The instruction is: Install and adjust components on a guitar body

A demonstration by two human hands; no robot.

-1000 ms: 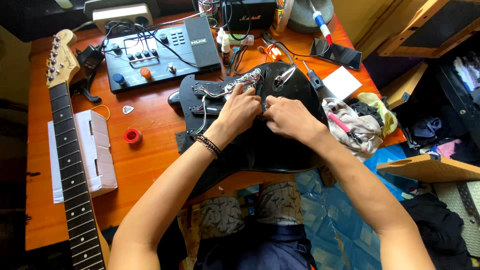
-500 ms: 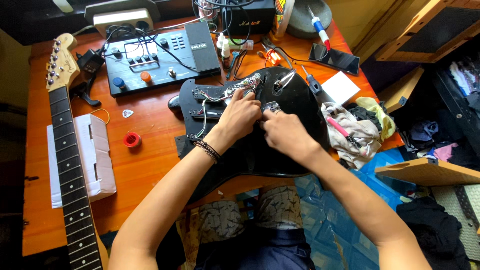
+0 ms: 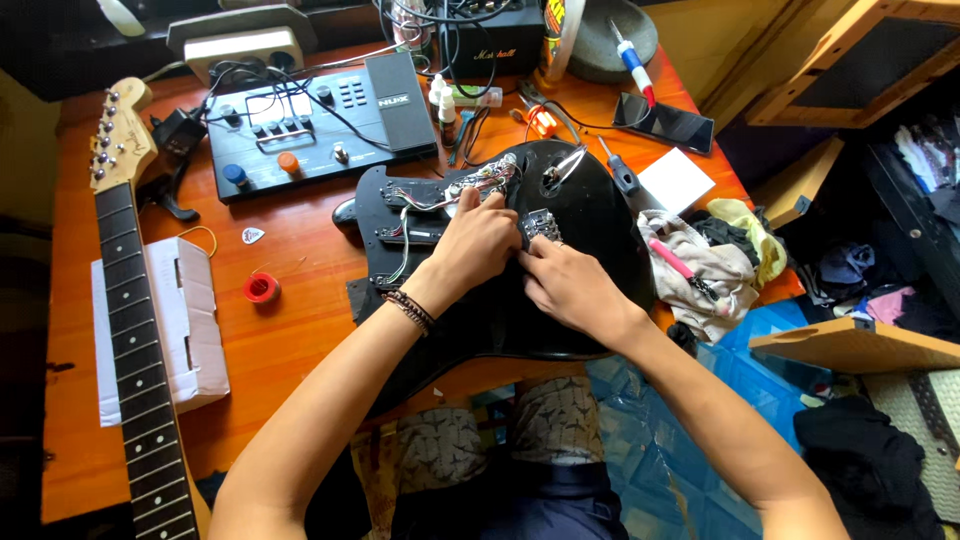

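A black electric guitar body (image 3: 590, 215) lies on the orange wooden table (image 3: 300, 330), its pickguard lifted so that coloured wires (image 3: 470, 185) and pickups show. My left hand (image 3: 480, 240), with a beaded bracelet at the wrist, rests on the wiring area with its fingers curled down. My right hand (image 3: 565, 285) sits just beside it, fingertips pinching a small metal part (image 3: 540, 225) on the body. What the left fingers grip is hidden.
A detached guitar neck (image 3: 135, 330) lies along the left over a white box (image 3: 190, 320). A black effects pedal unit (image 3: 310, 125), a red tape roll (image 3: 261, 288), a pick (image 3: 252, 235), a screwdriver (image 3: 618, 172), a phone (image 3: 665, 122) and a cloth (image 3: 700, 265) surround the body.
Both hands have stayed on the guitar's wiring, the right one shifting slightly toward me. The view has tilted a little.
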